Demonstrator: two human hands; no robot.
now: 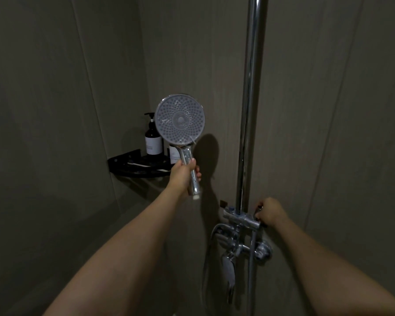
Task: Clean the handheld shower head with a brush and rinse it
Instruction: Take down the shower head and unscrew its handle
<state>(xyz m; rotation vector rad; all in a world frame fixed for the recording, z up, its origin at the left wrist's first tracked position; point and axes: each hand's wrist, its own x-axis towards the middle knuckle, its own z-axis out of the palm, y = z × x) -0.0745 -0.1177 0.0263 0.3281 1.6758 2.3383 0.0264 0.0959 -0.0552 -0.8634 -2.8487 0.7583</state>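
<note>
My left hand (183, 174) is shut on the chrome handle of the handheld shower head (180, 120), holding it upright with its round grey nozzle face turned toward me. A thin stream or drip shows at the face's lower right edge. No hose is joined to the handle's bottom end. My right hand (270, 213) is closed around a knob at the right end of the chrome shower valve (241, 218) on the wall. No brush is in view.
A vertical chrome riser pipe (251, 99) runs up the wall above the valve. Below it are the mixer tap (244, 249) and a hanging hose (206, 270). A black corner shelf (132, 164) holds a dark pump bottle (153, 139) behind the shower head.
</note>
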